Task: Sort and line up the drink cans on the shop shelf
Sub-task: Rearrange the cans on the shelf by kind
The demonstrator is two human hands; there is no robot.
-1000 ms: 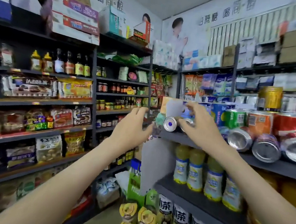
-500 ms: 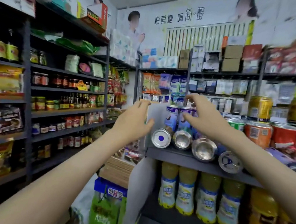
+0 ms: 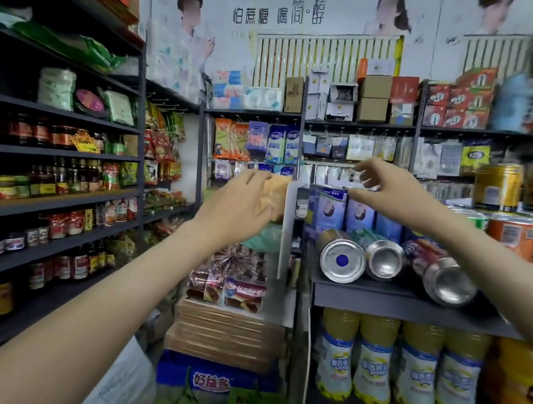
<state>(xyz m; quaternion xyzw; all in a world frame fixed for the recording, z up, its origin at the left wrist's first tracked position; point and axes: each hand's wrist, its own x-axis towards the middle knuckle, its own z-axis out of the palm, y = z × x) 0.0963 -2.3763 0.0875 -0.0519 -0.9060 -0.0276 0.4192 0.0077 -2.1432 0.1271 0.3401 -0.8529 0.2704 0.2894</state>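
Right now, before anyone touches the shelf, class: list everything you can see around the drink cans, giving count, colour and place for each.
lying cans: three, silver ends facing out, front of the dark shelf on the right
upright cans: at least two, blue and white, behind the lying cans
orange and red cans: several, upright, further right on that shelf
gold tins: two, yellow-gold, upper right
drink bottles: four, yellow with white labels, shelf below
jars: many, mostly red and dark, left shelves
cardboard boxes: several, brown and white, top back shelf
left hand: one, open, fingers at a tan packet
right hand: one, open, above the upright cans
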